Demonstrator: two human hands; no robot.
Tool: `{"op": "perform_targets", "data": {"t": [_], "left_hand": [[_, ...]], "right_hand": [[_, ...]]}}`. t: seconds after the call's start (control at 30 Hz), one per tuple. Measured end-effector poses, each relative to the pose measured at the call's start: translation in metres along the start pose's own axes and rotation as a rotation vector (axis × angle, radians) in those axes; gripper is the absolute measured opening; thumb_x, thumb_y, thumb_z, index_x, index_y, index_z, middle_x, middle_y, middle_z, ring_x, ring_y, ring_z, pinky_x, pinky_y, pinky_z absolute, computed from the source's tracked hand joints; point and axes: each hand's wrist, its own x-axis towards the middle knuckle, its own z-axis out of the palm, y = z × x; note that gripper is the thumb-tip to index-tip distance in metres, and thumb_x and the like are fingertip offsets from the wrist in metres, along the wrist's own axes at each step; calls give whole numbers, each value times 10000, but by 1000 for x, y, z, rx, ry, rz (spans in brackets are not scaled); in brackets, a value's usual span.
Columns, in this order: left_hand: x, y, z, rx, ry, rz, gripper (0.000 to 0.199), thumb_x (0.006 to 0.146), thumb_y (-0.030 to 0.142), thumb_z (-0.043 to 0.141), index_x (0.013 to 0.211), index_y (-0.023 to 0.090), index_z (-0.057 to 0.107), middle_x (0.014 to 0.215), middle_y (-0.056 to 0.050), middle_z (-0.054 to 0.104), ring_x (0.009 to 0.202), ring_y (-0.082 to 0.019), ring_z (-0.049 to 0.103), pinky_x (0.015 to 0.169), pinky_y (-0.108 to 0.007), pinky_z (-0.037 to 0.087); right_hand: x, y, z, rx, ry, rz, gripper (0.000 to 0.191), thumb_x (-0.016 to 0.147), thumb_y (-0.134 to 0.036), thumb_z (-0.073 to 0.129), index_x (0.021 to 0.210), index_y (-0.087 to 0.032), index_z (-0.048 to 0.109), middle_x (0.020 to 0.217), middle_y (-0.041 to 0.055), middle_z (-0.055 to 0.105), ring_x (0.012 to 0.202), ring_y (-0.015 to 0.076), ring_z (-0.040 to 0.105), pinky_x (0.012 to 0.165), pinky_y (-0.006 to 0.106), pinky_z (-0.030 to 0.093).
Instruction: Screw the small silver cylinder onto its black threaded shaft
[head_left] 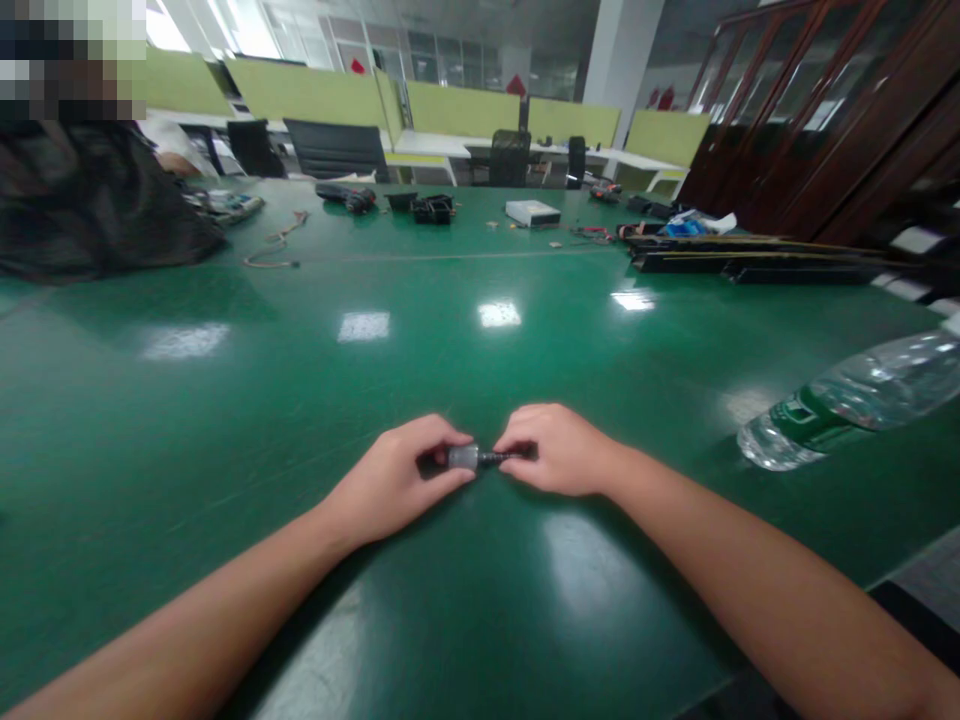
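Close to the middle of the green table (450, 380), my left hand (397, 480) is closed on a small grey cylinder (463, 457), gripped between thumb and fingers. A thin dark shaft (489, 457) sticks out of the cylinder's right end, and its surface looks ridged. My right hand (559, 450) pinches this shaft at its far end, with thumb and fingertips together. Both hands are low over the tabletop, a small gap between them. The fingers hide the cylinder's left end and the shaft's tip, so the exact kind of part cannot be made out.
A clear plastic bottle (817, 415) with a green label lies on its side at right. Black strips (750, 262) are stacked at the back right. Farther back are a white box (532, 213), black devices (433, 208) and a cord (277, 245). A dark mesh bag (97, 210) stands back left.
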Motion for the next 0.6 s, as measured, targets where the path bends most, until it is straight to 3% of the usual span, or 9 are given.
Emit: {"op": "perform_targets", "data": {"t": [0.6], "left_hand": [[0,1,-1,1,-3,9,227,894,366,655,1038,197,703,929,-46,696,798,-181,639,730,-291,524]], "right_hand": [[-3,1,-7,-3,-21,42,88,798,-171,696,865,-160,753,792,29,695,729,141,600,705,253,446]]}}
